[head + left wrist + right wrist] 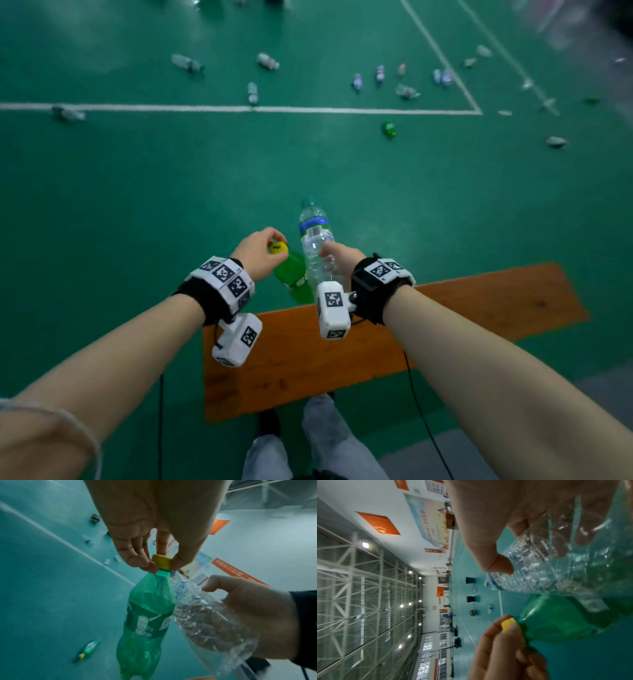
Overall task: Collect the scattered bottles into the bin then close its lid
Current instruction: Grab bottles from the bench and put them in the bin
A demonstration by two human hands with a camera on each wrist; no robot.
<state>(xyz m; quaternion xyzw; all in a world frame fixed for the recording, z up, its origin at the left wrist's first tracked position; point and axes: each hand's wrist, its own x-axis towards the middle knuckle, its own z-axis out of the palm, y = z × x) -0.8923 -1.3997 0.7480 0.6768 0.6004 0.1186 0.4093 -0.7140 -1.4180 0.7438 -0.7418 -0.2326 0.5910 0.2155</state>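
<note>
Hands: I have both raised in front of me above the green sports-hall floor (137,192), close together, each carrying one bottle.
Left hand (258,251): my fingertips (137,561) and thumb pinch the yellow screw cap (162,561) of a green plastic soda bottle (147,615), which hangs down from that grip, cap uppermost.
Right hand (342,260): my fingers are curled round the lower body of a clear crinkled plastic water bottle with a blue label band (313,236); in the left wrist view I see my thumb (216,584) pressed on its side, the other fingers showing through the plastic.
Bottles together: I see the green one and the clear one side by side, touching or almost touching; I cannot tell which.
Clear bottle's lean: its neck points away from me in the head view.
Bench: an orange wooden bench top (445,325) lies just below my wrists, with my light trouser legs (322,438) beneath.
Scattered bottles: many more lie on the floor well ahead of me, around the white court line (205,108), among them a small green bottle (389,128).
Bin: two dark round bins (472,599) stand far off across the hall in the right wrist view; I cannot make out any lid.
</note>
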